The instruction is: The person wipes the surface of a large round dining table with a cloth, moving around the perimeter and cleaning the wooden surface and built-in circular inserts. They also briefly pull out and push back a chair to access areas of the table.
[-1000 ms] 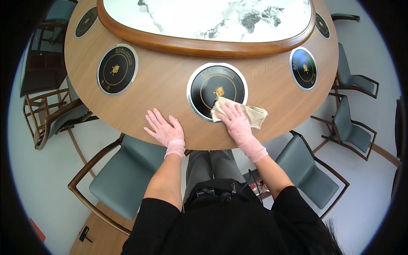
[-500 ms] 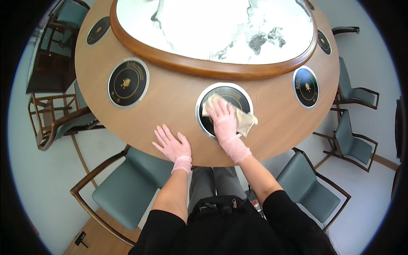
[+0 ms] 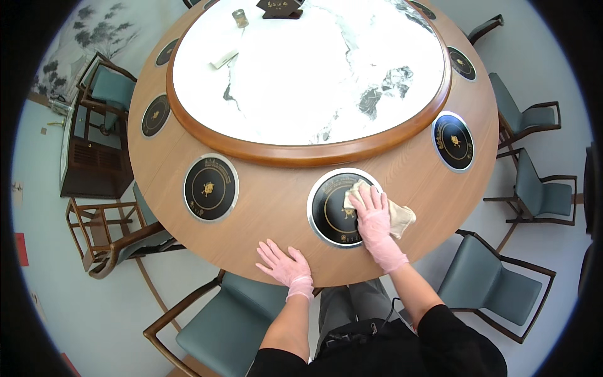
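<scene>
My right hand (image 3: 373, 225), in a thin pink glove, presses a cream cloth (image 3: 401, 218) onto the right part of a round black hob (image 3: 333, 210) with a silver rim. The hob lies set into the wooden table (image 3: 270, 217), and its gold emblem shows just left of my fingers. Part of the cloth spreads past the rim onto the wood. My left hand (image 3: 286, 266), gloved alike, rests flat near the table's front edge with fingers spread and nothing in them.
Beyond the hob rises a marble-topped turntable (image 3: 282, 94) with a brown wooden rim. On it stand a small glass jar (image 3: 240, 18) and a dark sign (image 3: 280, 7). More black hobs (image 3: 211, 188) ring the table. Green chairs (image 3: 232, 323) stand around it, close on both sides of me.
My right hand and the cloth have slid to the right across the hob, uncovering its centre. My left hand stays flat on the table. The view has tilted toward the far side.
</scene>
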### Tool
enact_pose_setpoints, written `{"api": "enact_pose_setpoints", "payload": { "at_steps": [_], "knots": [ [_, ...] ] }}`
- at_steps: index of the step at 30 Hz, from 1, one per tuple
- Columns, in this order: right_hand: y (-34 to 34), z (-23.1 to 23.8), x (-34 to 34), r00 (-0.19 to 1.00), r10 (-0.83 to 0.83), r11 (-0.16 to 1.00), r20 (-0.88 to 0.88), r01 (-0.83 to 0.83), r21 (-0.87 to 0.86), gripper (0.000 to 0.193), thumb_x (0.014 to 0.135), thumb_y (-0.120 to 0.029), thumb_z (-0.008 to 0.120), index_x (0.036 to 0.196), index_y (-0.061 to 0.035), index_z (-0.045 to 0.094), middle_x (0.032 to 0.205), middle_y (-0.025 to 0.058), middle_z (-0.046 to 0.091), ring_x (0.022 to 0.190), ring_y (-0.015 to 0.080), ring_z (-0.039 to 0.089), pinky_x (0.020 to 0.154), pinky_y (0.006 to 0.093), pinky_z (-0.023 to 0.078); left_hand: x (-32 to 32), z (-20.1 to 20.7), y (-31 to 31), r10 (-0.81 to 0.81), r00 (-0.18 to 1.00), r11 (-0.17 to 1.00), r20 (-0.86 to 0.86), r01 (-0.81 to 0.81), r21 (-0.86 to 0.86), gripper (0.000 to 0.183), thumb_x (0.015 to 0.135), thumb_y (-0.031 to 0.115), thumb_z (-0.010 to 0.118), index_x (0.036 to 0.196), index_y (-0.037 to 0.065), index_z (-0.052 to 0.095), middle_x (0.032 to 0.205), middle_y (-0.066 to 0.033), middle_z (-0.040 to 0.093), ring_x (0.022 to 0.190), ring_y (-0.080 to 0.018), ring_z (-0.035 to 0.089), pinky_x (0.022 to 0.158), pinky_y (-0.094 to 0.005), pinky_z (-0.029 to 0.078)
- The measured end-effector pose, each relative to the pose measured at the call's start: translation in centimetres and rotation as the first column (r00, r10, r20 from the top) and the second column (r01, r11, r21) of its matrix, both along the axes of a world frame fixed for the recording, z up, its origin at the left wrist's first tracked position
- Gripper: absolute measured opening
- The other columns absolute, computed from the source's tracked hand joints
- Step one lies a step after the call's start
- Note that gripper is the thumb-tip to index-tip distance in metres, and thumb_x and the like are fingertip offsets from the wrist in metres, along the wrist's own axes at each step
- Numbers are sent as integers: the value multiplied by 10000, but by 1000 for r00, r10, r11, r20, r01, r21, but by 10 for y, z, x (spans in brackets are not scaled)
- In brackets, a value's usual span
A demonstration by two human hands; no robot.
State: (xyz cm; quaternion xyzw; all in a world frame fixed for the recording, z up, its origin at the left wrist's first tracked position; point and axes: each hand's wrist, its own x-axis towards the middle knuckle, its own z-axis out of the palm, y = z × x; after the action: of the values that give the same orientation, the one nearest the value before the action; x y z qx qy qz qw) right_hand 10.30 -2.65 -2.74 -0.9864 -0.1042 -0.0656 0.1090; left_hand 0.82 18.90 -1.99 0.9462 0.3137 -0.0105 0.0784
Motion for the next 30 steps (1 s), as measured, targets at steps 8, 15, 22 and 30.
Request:
{"api": "enact_pose_setpoints", "payload": {
  "at_steps": [8, 15, 22, 30],
  "knots": [
    [53, -10, 23, 995, 93, 995, -31, -93, 20, 542, 791, -86, 595, 1317, -216, 591, 1479, 83, 487, 1328, 342, 450, 1040, 510, 378, 1, 1, 0, -16, 1000, 999, 2, 16, 43, 659, 934, 307, 482, 1511, 29, 328, 1605, -169, 253, 1507, -306, 186, 1215, -556, 90],
    [24, 9, -34, 925, 375, 925, -55, -371, 78, 526, 782, -80, 595, 1286, -230, 614, 1434, 40, 525, 1259, 279, 492, 984, 444, 452, 2, 1, 1, 2, 1000, 1000, 1, -2, 23, 646, 938, 302, 481, 1505, 27, 338, 1607, -153, 256, 1511, -301, 177, 1217, -552, 83],
    [-28, -1, -34, 985, 173, 985, 0, -173, -19, 557, 760, -39, 590, 1277, -243, 621, 1391, 35, 556, 1157, 316, 542, 948, 454, 471, -1, 2, 1, 7, 1000, 1000, -6, -6, 20, 645, 933, 302, 490, 1500, 29, 344, 1612, -145, 249, 1514, -297, 168, 1217, -548, 80],
    [32, -10, 36, 992, -114, 992, 56, 111, 63, 464, 809, -81, 550, 1249, -200, 637, 1410, 96, 557, 1136, 347, 557, 959, 459, 459, 0, -3, 0, -2, 1000, 1000, -15, 2, 14, 671, 920, 342, 485, 1501, 35, 344, 1609, -152, 257, 1521, -296, 146, 1218, -555, 56]
  ]
}}
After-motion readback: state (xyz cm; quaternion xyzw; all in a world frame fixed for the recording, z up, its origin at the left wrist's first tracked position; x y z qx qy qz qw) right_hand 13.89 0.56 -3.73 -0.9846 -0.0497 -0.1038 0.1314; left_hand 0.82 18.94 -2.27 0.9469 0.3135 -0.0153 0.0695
